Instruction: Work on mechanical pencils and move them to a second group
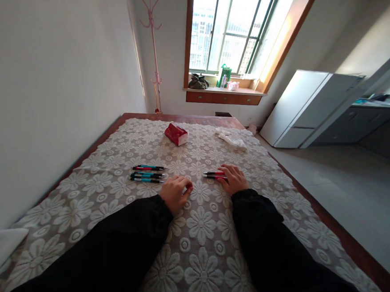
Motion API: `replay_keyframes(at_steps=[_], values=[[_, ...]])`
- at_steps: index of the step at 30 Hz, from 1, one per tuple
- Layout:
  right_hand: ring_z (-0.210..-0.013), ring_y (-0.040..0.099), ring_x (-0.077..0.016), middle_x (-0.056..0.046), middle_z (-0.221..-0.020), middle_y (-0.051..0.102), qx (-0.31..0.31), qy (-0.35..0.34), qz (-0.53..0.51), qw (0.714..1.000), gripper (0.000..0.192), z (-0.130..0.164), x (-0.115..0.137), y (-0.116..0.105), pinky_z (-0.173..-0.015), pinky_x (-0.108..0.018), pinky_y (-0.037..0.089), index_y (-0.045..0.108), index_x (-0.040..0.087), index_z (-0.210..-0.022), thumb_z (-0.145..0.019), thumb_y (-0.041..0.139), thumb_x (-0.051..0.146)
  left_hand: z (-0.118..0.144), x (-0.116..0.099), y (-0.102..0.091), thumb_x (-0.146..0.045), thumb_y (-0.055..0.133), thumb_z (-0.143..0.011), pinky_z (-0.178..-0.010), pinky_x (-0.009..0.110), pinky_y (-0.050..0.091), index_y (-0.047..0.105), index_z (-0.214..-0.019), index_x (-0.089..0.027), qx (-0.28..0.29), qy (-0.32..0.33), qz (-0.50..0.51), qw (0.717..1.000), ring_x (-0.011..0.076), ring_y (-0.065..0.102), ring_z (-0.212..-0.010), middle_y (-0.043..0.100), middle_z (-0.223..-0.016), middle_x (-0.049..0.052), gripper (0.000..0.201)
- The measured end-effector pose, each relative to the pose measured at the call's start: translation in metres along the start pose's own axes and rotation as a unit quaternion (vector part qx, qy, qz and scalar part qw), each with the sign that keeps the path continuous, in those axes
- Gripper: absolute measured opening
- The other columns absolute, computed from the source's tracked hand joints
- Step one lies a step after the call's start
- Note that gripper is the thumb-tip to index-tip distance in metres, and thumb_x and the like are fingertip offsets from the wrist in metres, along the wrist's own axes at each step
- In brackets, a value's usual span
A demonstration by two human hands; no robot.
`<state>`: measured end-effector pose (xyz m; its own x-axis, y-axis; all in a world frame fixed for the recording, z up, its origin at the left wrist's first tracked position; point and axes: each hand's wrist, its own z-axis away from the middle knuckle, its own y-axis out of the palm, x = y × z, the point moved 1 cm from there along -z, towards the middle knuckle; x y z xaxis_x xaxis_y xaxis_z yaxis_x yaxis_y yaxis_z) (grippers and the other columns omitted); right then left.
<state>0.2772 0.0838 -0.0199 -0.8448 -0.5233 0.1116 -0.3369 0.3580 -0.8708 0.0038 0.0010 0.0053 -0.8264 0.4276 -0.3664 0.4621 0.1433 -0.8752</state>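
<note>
My left hand [175, 192] rests curled on the lace tablecloth [196, 226], with a small red piece showing at its fingertips; what it is I cannot tell. To its left lie several pens [147, 174] with blue and red barrels, in a neat row. My right hand [234, 179] lies flat with its fingers on two red pens [213, 175], which point left. Both arms are in black sleeves.
A red tissue pack [176, 134] and a crumpled white cloth [231, 139] lie at the table's far end. A white wall runs along the left. A white refrigerator [304, 109] stands to the right, a pink coat stand [153, 49] by the window.
</note>
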Motion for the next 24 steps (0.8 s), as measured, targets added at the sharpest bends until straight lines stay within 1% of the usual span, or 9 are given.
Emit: replay_keyframes(at_steps=[4, 7, 8, 10, 13, 15, 17, 21, 24], values=[[-0.122, 0.057, -0.0282, -0.009, -0.130, 0.065, 0.023, 0.033, -0.015, 0.999, 0.032, 0.001, -0.006, 0.006, -0.100, -0.045, 0.049, 0.066, 0.026, -0.126, -0.096, 0.056, 0.033, -0.006, -0.001, -0.012, -0.023, 0.054, -0.094, -0.086, 0.037, 0.043, 0.067, -0.096, -0.022, 0.006, 0.012, -0.050, 0.999, 0.0236, 0.062, -0.099, 0.072, -0.100, 0.004, 0.013], [-0.119, 0.059, -0.0283, -0.010, -0.127, 0.067, 0.029, 0.047, -0.025, 0.998, 0.033, 0.001, -0.008, 0.006, -0.100, -0.045, 0.050, 0.066, 0.025, -0.126, -0.096, 0.055, 0.033, -0.016, 0.011, -0.038, -0.018, 0.059, -0.083, -0.086, 0.035, 0.044, 0.067, -0.095, -0.022, 0.026, -0.004, -0.082, 0.996, 0.0233, 0.063, -0.098, 0.072, -0.100, 0.005, 0.015], [-0.119, 0.059, -0.0288, -0.011, -0.126, 0.067, 0.026, 0.050, -0.026, 0.998, 0.034, 0.001, -0.008, 0.006, -0.099, -0.046, 0.051, 0.066, 0.024, -0.126, -0.096, 0.056, 0.033, -0.019, 0.019, -0.049, -0.016, 0.060, -0.079, -0.084, 0.034, 0.045, 0.066, -0.093, -0.022, 0.043, -0.022, -0.094, 0.994, 0.0229, 0.064, -0.096, 0.072, -0.099, 0.005, 0.016], [-0.117, 0.060, -0.0294, -0.012, -0.124, 0.068, 0.018, 0.049, -0.028, 0.998, 0.033, 0.000, -0.008, 0.005, -0.097, -0.046, 0.052, 0.067, 0.023, -0.125, -0.094, 0.058, 0.033, -0.024, 0.038, -0.069, -0.011, 0.058, -0.074, -0.075, 0.032, 0.045, 0.066, -0.093, -0.023, 0.115, -0.067, -0.118, 0.984, 0.0218, 0.065, -0.089, 0.072, -0.092, 0.003, 0.024], [-0.113, 0.062, -0.0297, -0.012, -0.122, 0.068, 0.003, 0.038, -0.031, 0.999, 0.032, 0.000, -0.008, 0.005, -0.094, -0.047, 0.053, 0.067, 0.022, -0.122, -0.093, 0.060, 0.032, -0.026, 0.066, -0.091, -0.013, 0.061, -0.071, -0.070, 0.030, 0.044, 0.067, -0.093, -0.023, 0.189, -0.111, -0.154, 0.963, 0.0236, 0.066, -0.092, 0.072, -0.099, 0.005, 0.025], [-0.112, 0.062, -0.0297, -0.012, -0.120, 0.069, -0.007, 0.031, -0.030, 0.999, 0.031, 0.000, -0.008, 0.006, -0.093, -0.047, 0.053, 0.067, 0.022, -0.121, -0.092, 0.061, 0.032, -0.026, 0.078, -0.096, -0.016, 0.064, -0.071, -0.070, 0.030, 0.044, 0.068, -0.091, -0.023, 0.223, -0.132, -0.160, 0.953, 0.0243, 0.067, -0.092, 0.073, -0.098, 0.005, 0.022], [-0.113, 0.061, -0.0299, -0.012, -0.120, 0.068, -0.023, 0.028, -0.029, 0.999, 0.030, 0.000, -0.007, 0.006, -0.093, -0.047, 0.053, 0.068, 0.022, -0.119, -0.091, 0.062, 0.031, -0.024, 0.083, -0.096, -0.019, 0.066, -0.071, -0.071, 0.029, 0.045, 0.068, -0.089, -0.023, 0.233, -0.143, -0.157, 0.949, 0.0241, 0.067, -0.089, 0.073, -0.094, 0.004, 0.019], [-0.117, 0.059, -0.0300, -0.012, -0.123, 0.067, -0.059, 0.024, -0.026, 0.998, 0.028, 0.000, -0.004, 0.002, -0.096, -0.047, 0.049, 0.068, 0.022, -0.117, -0.090, 0.062, 0.029, -0.023, 0.077, -0.092, -0.019, 0.069, -0.068, -0.072, 0.030, 0.046, 0.069, -0.085, -0.024, 0.219, -0.142, -0.163, 0.952, 0.0242, 0.067, -0.084, 0.073, -0.087, 0.004, 0.018], [-0.119, 0.058, -0.0288, -0.011, -0.123, 0.067, -0.085, 0.009, -0.031, 0.996, 0.028, -0.001, 0.000, -0.003, -0.098, -0.044, 0.047, 0.067, 0.021, -0.117, -0.092, 0.060, 0.029, -0.023, 0.072, -0.090, -0.017, 0.070, -0.066, -0.072, 0.031, 0.048, 0.071, -0.079, -0.025, 0.231, -0.145, -0.170, 0.947, 0.0252, 0.068, -0.083, 0.073, -0.085, 0.004, 0.015]])
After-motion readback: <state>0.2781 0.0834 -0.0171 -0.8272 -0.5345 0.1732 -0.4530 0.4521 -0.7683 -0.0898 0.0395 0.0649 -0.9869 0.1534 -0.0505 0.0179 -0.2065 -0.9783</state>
